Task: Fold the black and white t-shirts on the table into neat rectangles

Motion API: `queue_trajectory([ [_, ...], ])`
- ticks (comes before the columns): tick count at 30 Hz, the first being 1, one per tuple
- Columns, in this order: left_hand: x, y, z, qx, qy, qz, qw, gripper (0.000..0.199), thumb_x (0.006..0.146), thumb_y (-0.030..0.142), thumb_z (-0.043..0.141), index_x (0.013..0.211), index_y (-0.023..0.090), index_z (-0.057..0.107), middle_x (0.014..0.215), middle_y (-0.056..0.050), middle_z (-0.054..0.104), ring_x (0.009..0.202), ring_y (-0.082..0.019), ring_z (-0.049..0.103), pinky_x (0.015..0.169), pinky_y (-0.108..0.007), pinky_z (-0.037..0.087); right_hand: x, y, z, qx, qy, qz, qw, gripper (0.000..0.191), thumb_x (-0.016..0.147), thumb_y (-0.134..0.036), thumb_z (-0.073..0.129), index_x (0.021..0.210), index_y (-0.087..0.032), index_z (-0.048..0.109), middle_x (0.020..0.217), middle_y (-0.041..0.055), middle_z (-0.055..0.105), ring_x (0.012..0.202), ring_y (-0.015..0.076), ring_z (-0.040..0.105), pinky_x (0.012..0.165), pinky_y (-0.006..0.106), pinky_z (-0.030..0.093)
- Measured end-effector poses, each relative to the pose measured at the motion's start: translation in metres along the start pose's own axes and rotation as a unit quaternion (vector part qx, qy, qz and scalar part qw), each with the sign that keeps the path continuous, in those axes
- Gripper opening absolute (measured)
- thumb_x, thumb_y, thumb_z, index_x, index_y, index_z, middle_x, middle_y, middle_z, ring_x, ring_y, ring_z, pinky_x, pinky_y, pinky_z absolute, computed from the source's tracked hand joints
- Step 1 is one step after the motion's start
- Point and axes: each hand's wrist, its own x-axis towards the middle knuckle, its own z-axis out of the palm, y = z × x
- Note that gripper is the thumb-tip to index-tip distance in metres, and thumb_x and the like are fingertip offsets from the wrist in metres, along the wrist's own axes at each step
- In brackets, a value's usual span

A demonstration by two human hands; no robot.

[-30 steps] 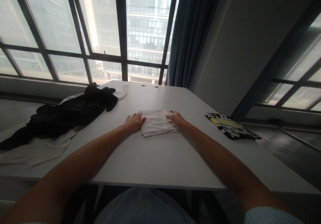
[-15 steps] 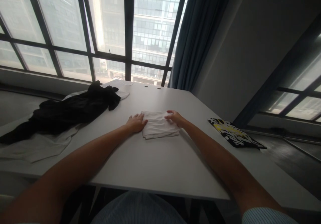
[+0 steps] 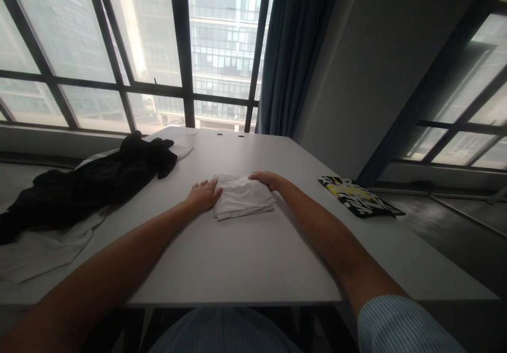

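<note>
A folded white cloth, perhaps a garment, lies flat on the white table in front of me, with slight wrinkles and layered edges facing me. My left hand rests open at its left edge, the fingers lying flat and the thumb touching the fabric. At the far right corner, my right hand has its fingers closed together on the cloth's edge. Part of that hand's grip is hidden from this angle.
A black garment lies heaped on the table's left side, over white fabric. Near the right edge sits a folded black, white and yellow patterned item. Windows and a blue curtain stand beyond the table.
My right hand's fingers, spread over the cloth's right side before, have moved to its far right corner and come together. My left hand stays at the left edge. The view has shifted slightly right.
</note>
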Motion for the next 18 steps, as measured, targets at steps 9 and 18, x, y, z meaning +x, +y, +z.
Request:
queue_trajectory([
  [9, -0.007, 0.006, 0.000, -0.014, 0.004, -0.009, 1.000, 0.066, 0.105, 0.050, 0.016, 0.158, 0.017, 0.034, 0.164, -0.012, 0.037, 0.153, -0.029, 0.029, 0.122, -0.050, 0.024, 0.023, 0.004, -0.036, -0.114, 0.167, -0.157, 0.967, 0.043, 0.080, -0.023, 0.070, 0.123, -0.018, 0.071, 0.117, 0.0085, 0.073, 0.100, 0.0207, 0.067, 0.092, 0.033, 0.053],
  [18, -0.009, 0.009, 0.004, 0.033, 0.018, 0.013, 0.999, 0.058, 0.102, 0.051, 0.029, 0.148, 0.024, 0.053, 0.162, -0.011, 0.041, 0.152, -0.032, 0.031, 0.121, -0.055, 0.028, 0.077, 0.038, -0.181, -0.181, 0.471, -0.154, 0.849, 0.056, 0.077, -0.017, 0.060, 0.132, -0.008, 0.065, 0.129, 0.0153, 0.069, 0.115, 0.0238, 0.065, 0.101, 0.031, 0.048],
])
